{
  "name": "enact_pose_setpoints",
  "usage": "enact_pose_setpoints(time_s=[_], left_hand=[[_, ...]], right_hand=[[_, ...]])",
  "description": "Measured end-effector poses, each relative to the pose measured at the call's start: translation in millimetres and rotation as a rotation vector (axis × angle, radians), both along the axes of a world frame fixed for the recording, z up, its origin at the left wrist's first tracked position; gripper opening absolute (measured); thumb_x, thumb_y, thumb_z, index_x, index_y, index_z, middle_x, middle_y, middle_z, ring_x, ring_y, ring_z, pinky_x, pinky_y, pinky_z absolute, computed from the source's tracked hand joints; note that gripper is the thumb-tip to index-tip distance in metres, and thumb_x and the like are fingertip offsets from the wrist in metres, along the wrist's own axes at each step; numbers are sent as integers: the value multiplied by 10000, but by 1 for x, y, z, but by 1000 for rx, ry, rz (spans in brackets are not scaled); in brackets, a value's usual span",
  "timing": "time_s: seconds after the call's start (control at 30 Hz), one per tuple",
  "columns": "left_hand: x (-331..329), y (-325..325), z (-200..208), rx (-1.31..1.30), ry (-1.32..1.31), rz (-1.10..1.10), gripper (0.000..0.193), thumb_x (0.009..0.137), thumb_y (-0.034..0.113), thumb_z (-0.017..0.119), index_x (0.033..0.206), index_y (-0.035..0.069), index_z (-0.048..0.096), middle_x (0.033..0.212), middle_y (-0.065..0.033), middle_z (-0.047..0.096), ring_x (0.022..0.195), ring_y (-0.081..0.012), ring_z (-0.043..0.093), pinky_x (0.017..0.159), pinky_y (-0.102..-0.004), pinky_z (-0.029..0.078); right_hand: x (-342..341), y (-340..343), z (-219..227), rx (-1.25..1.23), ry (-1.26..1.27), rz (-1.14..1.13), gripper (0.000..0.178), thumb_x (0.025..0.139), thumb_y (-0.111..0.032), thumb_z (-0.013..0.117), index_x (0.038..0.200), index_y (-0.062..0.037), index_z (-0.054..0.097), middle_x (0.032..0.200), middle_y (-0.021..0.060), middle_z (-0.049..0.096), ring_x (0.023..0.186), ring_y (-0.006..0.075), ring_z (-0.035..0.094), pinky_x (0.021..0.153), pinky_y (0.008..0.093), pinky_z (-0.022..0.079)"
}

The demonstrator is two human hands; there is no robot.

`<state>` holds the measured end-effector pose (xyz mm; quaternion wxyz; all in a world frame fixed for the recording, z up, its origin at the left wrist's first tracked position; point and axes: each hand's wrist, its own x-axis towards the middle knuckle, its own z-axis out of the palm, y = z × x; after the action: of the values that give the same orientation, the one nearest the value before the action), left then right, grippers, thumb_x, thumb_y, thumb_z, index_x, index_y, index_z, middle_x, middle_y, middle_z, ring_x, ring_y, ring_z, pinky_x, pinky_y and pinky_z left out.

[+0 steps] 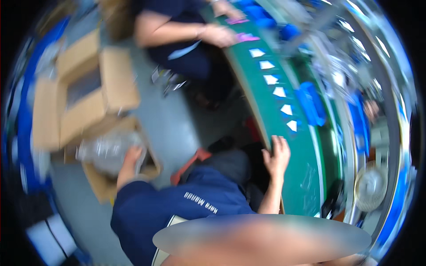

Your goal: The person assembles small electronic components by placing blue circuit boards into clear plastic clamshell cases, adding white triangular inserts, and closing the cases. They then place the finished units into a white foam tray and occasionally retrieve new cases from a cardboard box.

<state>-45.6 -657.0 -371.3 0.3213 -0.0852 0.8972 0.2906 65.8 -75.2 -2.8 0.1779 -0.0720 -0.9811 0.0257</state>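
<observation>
My left hand (131, 158) is down at an open cardboard box on my left, its fingers closed on clear plastic packaging (104, 148). Blur hides the packaging's exact shape, though it looks like see-through moulded pieces or a bag. My right hand (278, 155) lies on the near edge of the green work table (299, 177), fingers stretched out, holding nothing. Just beyond its fingertips begins a row of small white pieces with pointed ends, the nearest white piece (291, 126) among them.
Another person's hand (218, 35) touches a pink piece (246, 37) farther up the table. A larger open cardboard box (82, 113) stands on the floor at left. Blue bins (312, 103) line the table's far side, and a round fan (371, 188) is at right.
</observation>
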Motion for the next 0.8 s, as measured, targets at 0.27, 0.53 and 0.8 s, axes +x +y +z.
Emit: enact_pose_setpoints(time_s=[0.27, 0.53, 0.8], left_hand=[[29, 38, 23, -115, 167, -49, 247, 698, 148, 599, 831, -22, 718, 941, -289, 662, 903, -408, 673, 808, -463, 530], [36, -2, 60, -184, 362, 766, 645, 718, 321, 767, 1287, 80, 584, 1447, -239, 381, 1245, -396, 485, 1037, -402, 417], [-37, -6, 80, -241, -74, 434, 1044, 720, 775, 602, 1513, 156, 321, 1595, -188, 153, 1474, -398, 85, 1194, -456, 168]], right_hand=[[15, 9, -11, 93, 21, 65, 634, 759, -224, 787, 1323, -68, 542, 1296, 246, 538, 1163, 427, 536, 980, 490, 448], [4, 5, -11, 102, 13, 63, 642, 756, -199, 794, 1334, -89, 537, 1316, 219, 534, 1178, 399, 533, 988, 476, 444], [5, 4, -11, 104, 13, 43, 642, 755, -192, 793, 1335, -87, 536, 1322, 219, 531, 1179, 400, 533, 992, 478, 443]])
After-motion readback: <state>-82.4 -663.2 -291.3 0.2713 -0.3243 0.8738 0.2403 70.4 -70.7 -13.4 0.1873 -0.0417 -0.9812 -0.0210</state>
